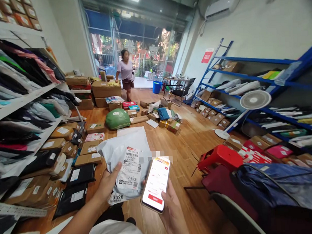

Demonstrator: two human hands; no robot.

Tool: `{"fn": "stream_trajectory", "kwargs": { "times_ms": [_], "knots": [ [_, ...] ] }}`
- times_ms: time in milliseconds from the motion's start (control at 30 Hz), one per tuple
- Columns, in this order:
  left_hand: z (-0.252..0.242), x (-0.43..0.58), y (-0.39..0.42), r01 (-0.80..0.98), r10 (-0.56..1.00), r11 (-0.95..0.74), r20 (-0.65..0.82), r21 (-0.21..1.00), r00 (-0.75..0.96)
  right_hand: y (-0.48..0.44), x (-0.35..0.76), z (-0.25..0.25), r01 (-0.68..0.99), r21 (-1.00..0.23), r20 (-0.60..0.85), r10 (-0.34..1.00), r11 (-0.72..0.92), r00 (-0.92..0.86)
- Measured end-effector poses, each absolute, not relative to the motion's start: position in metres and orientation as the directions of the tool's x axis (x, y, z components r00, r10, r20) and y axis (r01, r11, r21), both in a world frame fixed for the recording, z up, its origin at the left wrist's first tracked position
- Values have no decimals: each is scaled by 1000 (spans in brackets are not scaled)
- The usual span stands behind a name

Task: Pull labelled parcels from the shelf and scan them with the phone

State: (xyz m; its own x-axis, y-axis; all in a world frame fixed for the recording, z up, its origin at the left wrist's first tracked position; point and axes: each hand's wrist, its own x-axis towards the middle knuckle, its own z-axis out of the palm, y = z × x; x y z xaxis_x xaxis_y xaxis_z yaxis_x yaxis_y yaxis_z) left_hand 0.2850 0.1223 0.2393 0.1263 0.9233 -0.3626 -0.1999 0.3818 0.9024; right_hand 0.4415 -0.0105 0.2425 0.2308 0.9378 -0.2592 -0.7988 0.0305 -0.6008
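A grey-white plastic mailer bag (108, 150) is held up in front of me by my left hand (110, 182), whose thumb lies over its front. Its printed shipping label (129, 166) faces me, and a tag reading 3026 (117, 197) shows at the lower edge. Close beside the bag, my right hand (171, 206) grips a smartphone (155, 182) with its screen lit. The thumb rests near a red button low on the screen. My other right fingers are mostly hidden behind the phone.
Shelves of parcels (23, 102) line the left, with boxes (90, 147) on the floor below. A green bundle (117, 118) and scattered parcels (166, 116) lie ahead. A person (125, 71) stands near the glass front. Right are blue racks (254, 59), a fan (255, 100) and a red stool (220, 159).
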Motion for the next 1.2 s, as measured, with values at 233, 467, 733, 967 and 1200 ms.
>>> {"fn": "stream_trajectory", "kwargs": {
  "times_ms": [233,467,733,967,1200],
  "knots": [
    [239,328,128,-173,879,460,-420,871,226,-8,454,241,-752,-642,-192,919,148,345],
    [235,356,159,-129,855,477,-426,869,295,14,471,221,-662,-719,-154,879,214,452],
    [235,398,230,-77,853,453,-408,888,325,79,500,225,-647,-728,-160,861,228,483],
    [235,432,301,-104,849,474,-422,875,318,149,529,232,-623,-754,-196,834,209,516],
    [235,458,344,-99,793,571,-517,815,321,190,549,226,-601,-769,-175,831,219,528]
  ]
}}
